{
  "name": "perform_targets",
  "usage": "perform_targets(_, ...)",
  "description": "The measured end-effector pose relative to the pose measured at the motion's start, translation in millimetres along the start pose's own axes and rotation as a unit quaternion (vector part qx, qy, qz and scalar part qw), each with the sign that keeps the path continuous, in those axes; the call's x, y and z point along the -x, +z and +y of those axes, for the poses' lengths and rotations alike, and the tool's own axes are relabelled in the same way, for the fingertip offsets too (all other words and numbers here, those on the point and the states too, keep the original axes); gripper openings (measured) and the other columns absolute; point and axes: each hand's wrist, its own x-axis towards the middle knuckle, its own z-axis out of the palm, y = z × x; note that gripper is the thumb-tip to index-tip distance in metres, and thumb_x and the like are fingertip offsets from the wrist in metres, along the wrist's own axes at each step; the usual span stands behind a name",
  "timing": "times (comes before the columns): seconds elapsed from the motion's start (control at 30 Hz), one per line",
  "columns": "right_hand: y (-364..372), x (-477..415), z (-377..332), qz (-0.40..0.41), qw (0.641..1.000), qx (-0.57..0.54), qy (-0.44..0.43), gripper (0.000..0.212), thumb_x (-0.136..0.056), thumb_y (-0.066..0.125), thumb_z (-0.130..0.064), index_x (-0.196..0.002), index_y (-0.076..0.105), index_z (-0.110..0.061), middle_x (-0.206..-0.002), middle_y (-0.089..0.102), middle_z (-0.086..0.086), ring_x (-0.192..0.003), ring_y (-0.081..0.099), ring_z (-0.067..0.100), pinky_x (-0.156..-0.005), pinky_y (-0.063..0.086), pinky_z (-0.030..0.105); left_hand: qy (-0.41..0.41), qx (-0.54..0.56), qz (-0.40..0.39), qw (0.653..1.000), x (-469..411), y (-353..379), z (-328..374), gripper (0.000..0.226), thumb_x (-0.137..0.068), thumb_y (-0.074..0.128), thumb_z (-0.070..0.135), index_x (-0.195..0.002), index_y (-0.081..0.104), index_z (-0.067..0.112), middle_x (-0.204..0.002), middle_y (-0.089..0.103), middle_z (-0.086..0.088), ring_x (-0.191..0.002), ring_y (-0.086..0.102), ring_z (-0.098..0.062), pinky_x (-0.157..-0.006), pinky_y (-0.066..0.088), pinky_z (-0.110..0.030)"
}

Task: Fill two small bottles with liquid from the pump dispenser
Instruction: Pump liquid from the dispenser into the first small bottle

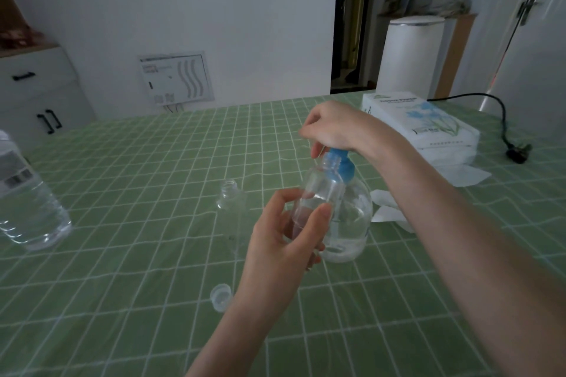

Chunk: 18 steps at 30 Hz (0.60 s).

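Note:
A clear pump dispenser [355, 223] with a blue pump top [344, 167] stands on the green checked tablecloth, partly filled with clear liquid. My right hand [333, 128] rests on top of the pump head, fingers curled over it. My left hand [284, 236] holds a small clear bottle [318, 193] tilted, its open mouth right under the pump spout; some liquid shows in it. A second small clear bottle [231, 202] stands open and upright to the left. A small clear cap [220, 295] lies on the cloth near my left wrist.
A large clear water bottle [27, 202] stands at the left edge. A white tissue pack [428, 122] lies at the back right, with loose tissues [389, 208] beside the dispenser. A black cable and plug [517, 153] lie at far right.

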Motion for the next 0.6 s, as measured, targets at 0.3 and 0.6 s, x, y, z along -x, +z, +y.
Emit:
perform_targets(0.3,2,-2,2,-0.029,0.999,0.005,0.021,0.037,-0.096,0.052,-0.027,-0.123,0.06,-0.003,-0.114,0.068,0.014,-0.109,0.062,0.028,-0.1,0.043,0.04,-0.005,-0.008,-0.001,1.0,1,1,0,0.031,-0.063,0.063,0.05,-0.086,0.061,0.029,-0.068,0.066,-0.002,-0.053,0.056,-0.009,-0.048,0.046,-0.02)
perform_targets(0.6,7,1,3,-0.023,1.0,-0.003,0.015,0.035,-0.097,0.05,-0.025,-0.12,0.062,-0.001,-0.108,0.071,0.015,-0.105,0.066,0.028,-0.096,0.045,0.038,-0.008,-0.016,0.009,1.0,1,1,-1,0.035,-0.063,0.063,0.05,-0.089,0.061,0.027,-0.069,0.067,-0.004,-0.052,0.056,-0.008,-0.047,0.045,-0.019)
